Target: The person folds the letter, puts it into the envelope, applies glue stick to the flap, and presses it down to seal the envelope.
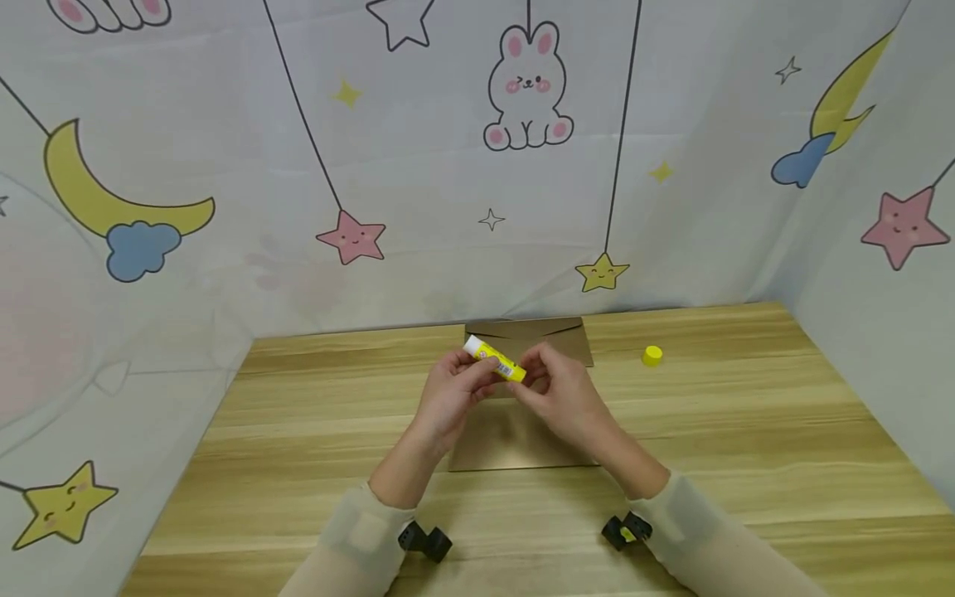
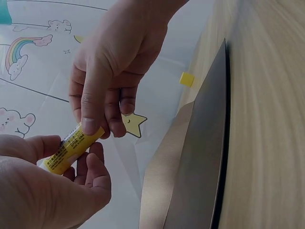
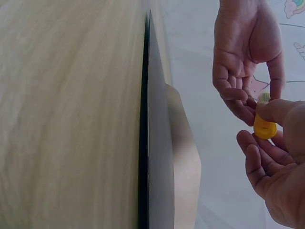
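Note:
A yellow glue stick [image 1: 496, 359] is held tilted above the table, its white uncapped end pointing up and to the left. My left hand [image 1: 455, 390] grips the barrel between thumb and fingers. At the lower yellow end, my right hand [image 1: 563, 396] pinches the base with thumb and fingertips, as the right wrist view also shows at the round orange-yellow base [image 3: 265, 129]. Beneath both hands lies a brown envelope [image 1: 515, 444], its flap side toward the back wall and its middle partly hidden by the hands.
The yellow cap [image 1: 652, 356] stands on the wooden table [image 1: 746, 431], to the right of the envelope. A white cloth [image 1: 448, 166] printed with rabbits, stars and moons hangs behind the table and along its sides. Each sleeve carries a small black wrist device [image 1: 425, 541].

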`<state>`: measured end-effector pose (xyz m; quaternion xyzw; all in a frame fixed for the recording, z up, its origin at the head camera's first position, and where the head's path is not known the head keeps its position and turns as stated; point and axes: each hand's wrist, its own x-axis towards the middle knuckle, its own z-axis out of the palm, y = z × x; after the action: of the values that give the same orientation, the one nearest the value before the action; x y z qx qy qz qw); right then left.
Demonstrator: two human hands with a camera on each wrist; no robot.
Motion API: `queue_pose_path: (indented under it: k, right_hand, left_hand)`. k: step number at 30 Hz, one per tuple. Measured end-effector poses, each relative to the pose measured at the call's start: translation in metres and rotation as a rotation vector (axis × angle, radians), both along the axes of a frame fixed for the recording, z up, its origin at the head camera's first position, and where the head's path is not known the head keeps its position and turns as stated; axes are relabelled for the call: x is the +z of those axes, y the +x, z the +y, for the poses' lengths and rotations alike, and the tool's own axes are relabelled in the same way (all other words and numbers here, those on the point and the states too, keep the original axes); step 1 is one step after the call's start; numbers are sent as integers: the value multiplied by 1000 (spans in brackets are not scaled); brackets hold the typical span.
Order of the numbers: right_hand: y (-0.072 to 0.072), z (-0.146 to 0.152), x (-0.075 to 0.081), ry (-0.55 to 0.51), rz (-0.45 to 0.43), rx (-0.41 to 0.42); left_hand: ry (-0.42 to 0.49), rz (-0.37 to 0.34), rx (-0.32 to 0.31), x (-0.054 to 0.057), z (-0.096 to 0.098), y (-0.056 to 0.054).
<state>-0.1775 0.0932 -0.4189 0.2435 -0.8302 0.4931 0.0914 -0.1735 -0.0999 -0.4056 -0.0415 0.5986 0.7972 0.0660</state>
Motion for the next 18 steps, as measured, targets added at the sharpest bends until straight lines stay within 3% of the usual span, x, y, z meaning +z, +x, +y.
queue_pose_path:
  k: [5,12,14,18]
  right_hand:
    - [-1,2,2,-64,-90,3]
    - [-8,7,0,-306,-461,128]
    - [-8,7,0,-289,-457,123]
    - [-4,3,-1,-136,-268,58]
  left_hand:
    - [16,26,5,-1,2,0]
    - [22,52,-10,-1,2,0]
    - [21,53,-6,-1,3,0]
    - [8,52,13,-2,4,-1]
